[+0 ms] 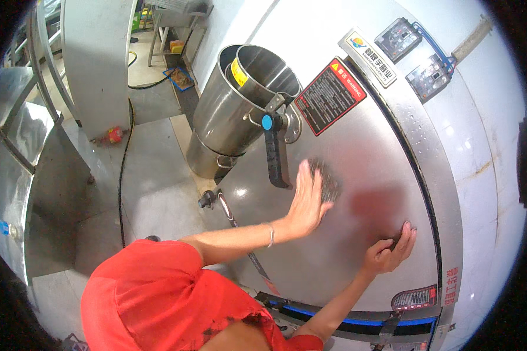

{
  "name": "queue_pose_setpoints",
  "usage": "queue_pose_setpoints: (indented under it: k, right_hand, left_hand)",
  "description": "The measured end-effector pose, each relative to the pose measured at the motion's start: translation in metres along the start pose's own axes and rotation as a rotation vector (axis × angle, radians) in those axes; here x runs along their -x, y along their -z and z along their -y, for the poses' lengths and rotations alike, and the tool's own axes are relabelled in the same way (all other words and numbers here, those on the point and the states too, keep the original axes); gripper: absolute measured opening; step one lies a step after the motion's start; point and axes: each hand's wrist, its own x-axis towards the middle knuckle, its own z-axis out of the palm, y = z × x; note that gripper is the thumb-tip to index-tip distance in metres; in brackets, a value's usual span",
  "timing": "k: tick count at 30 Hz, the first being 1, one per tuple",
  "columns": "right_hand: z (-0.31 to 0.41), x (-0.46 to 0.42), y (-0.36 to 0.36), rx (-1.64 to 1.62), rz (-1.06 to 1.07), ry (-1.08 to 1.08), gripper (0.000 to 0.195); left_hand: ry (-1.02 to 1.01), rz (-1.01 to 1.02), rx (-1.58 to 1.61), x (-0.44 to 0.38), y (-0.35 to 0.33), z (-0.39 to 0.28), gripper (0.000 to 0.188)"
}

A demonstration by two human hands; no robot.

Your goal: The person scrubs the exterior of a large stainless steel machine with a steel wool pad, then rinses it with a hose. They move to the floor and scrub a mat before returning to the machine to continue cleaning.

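Note:
My left hand point(308, 199) lies palm down on a brushed stainless steel panel point(298, 272), fingers straight and thumb apart. Next to its fingers is a dark, streaky round patch point(328, 182); whether this is a scouring pad or a mark on the steel, I cannot tell. Farther right and lower, my right hand point(388, 252) touches the same panel with its fingers partly bent. Something dark shows between its thumb and fingers, too unclear to name. A black lever handle point(276, 153) with a blue cap stands just to the left of my left hand's fingertips.
Stacked stainless steel pots point(228, 109) stand beyond the handle. A red and black warning label point(330, 95) is on the panel. A black hose point(122, 175) crosses the floor at left, near a steel counter point(57, 197). Electrical boxes point(398, 39) are mounted on the white wall.

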Motion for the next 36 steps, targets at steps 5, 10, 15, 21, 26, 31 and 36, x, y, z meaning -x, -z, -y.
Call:
queue_pose_setpoints:
  k: [5, 10, 15, 21, 26, 31, 36]
  right_hand:
    - [0.014, -0.007, 0.002, -0.001, 0.024, -0.025, 0.030]
    - [0.006, -0.001, 0.000, -0.003, 0.021, 0.014, 0.028]
    - [-0.001, 0.001, 0.003, -0.032, 0.019, 0.058, 0.024]
    - [0.001, -0.001, 0.000, -0.039, 0.007, 0.057, 0.025]
    - [0.001, 0.003, -0.001, -0.013, 0.035, -0.005, 0.028]
    - [0.007, -0.004, -0.003, 0.025, 0.018, 0.017, 0.031]
    - [0.011, 0.002, -0.008, 0.075, 0.043, -0.063, 0.021]
  left_hand:
    - [0.087, -0.251, -0.086, -0.076, 0.021, 0.018, 0.079]
    - [0.096, 0.035, 0.044, 0.031, -0.006, 0.007, 0.087]
    - [0.148, 0.184, 0.006, 0.061, -0.009, 0.010, 0.083]
    - [0.270, 0.093, -0.217, 0.068, 0.007, 0.068, 0.075]
    - [-0.213, 0.168, -0.257, 0.025, 0.048, 0.110, 0.064]
    - [-0.271, -0.013, -0.198, -0.025, 0.043, 0.137, 0.068]
    - [-0.372, 0.162, -0.243, 0.001, 0.049, 0.164, 0.063]
